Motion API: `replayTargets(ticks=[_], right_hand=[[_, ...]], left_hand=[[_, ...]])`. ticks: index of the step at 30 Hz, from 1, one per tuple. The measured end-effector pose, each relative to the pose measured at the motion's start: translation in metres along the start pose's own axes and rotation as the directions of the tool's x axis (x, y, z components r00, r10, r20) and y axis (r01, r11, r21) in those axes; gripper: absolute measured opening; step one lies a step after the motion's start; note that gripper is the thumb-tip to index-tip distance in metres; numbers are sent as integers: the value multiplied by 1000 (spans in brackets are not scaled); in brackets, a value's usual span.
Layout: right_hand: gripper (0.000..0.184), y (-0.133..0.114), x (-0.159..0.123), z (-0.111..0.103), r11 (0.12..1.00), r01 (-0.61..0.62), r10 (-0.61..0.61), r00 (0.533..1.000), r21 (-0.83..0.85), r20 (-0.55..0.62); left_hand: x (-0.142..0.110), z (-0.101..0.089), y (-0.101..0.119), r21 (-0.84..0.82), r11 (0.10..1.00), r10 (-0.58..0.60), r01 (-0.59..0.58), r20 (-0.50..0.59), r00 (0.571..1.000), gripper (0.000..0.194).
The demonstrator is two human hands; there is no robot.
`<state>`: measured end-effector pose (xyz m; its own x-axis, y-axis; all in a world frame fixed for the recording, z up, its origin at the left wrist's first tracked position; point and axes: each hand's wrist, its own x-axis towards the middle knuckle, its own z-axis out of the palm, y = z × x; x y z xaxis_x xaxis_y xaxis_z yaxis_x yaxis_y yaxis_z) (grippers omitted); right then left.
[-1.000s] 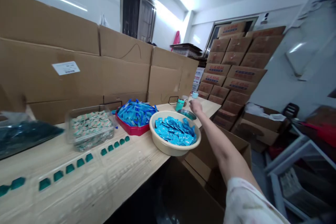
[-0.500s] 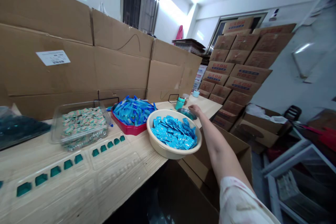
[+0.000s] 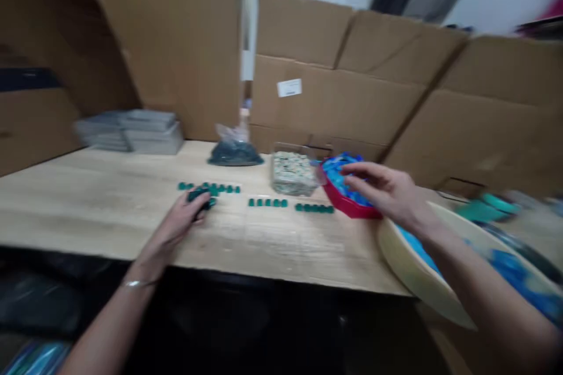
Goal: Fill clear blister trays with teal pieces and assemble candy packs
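Note:
My left hand (image 3: 179, 220) is closed around several small dark green pieces (image 3: 199, 194), close to a row of similar green pieces (image 3: 229, 188) on the table. Two more short rows, the left green pieces (image 3: 268, 203) and the right green pieces (image 3: 314, 208), lie across the middle. My right hand (image 3: 393, 190) hovers in front of the red tray (image 3: 352, 209) with its fingers apart. That tray holds thin blue packets (image 3: 336, 170). Under my right forearm stands a cream basin (image 3: 402, 255) with blue sachets (image 3: 505, 266). Motion blurs the view.
A clear tub (image 3: 294, 186) of small pale round packets stands behind the rows. Left of it rests a plastic bag (image 3: 235, 153) of dark pieces. Stacked grey boxes (image 3: 152, 135) and tall cardboard panels (image 3: 352, 91) line the back. The wooden table (image 3: 264, 252) ends at a front edge.
The view has swung left and down. My right hand has come back from the metal bowl at the far right to near the red tray. My left hand has come into view holding green pieces.

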<state>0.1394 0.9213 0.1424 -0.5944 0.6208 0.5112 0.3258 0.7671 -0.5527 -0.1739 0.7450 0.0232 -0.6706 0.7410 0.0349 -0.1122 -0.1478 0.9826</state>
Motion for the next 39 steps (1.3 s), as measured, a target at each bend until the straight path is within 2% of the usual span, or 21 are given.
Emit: replayTargets(ticks=[1, 2, 4, 7, 10, 13, 15, 18, 21, 24, 26, 31, 34, 36, 39], right_hand=[[23, -28, 4, 34, 993, 114, -115, 991, 18, 71], [22, -54, 7, 69, 975, 216, -221, 966, 49, 132], [22, -92, 12, 135, 930, 342, -362, 917, 136, 166], [26, -114, 23, 215, 900, 396, -429, 880, 183, 204], [26, -119, 33, 257, 881, 439, -470, 857, 178, 211], [25, -125, 38, 273, 883, 427, -463, 863, 197, 201], [24, -130, 41, 278, 891, 404, -444, 871, 208, 210], [20, -132, 44, 287, 894, 424, -445, 874, 142, 194], [21, -130, 43, 295, 856, 517, -513, 842, 22, 165], [21, -131, 41, 298, 825, 563, -550, 821, -52, 152], [20, -134, 40, 299, 813, 574, -559, 816, -95, 149], [21, -137, 38, 304, 763, 610, -583, 792, -213, 181], [23, -135, 35, 310, 751, 636, -615, 772, -179, 164], [23, -135, 34, 310, 792, 606, -594, 792, -68, 142], [20, -140, 40, 303, 903, 401, -420, 898, 155, 128]], left_hand=[[-5, -16, 1, 21, 1000, -3, 3, -13, 1000, 27], [-8, -27, 2, 39, 999, 18, -19, 21, 1000, 27], [-9, -36, 1, 86, 994, 62, -65, 45, 997, 27], [-6, -41, 0, 146, 982, 118, -122, 33, 992, 23], [-4, -53, 2, 171, 969, 185, -179, -18, 983, 19], [-1, -69, 5, 220, 944, 264, -246, -56, 963, 16], [2, -77, 5, 294, 909, 321, -296, -40, 946, 13], [6, -85, 0, 471, 805, 409, -359, -4, 912, 12], [9, -88, -9, 637, 668, 515, -385, -22, 857, 16], [10, -90, -14, 691, 592, 575, -414, -2, 818, 18], [10, -90, -14, 667, 610, 571, -428, 4, 821, 16], [12, -89, -12, 537, 748, 483, -390, -39, 874, 16], [15, -90, -15, 587, 723, 508, -365, -94, 856, 11], [15, -92, -17, 603, 692, 547, -396, -81, 833, 12], [16, -98, -15, 600, 656, 590, -457, -30, 807, 13]])
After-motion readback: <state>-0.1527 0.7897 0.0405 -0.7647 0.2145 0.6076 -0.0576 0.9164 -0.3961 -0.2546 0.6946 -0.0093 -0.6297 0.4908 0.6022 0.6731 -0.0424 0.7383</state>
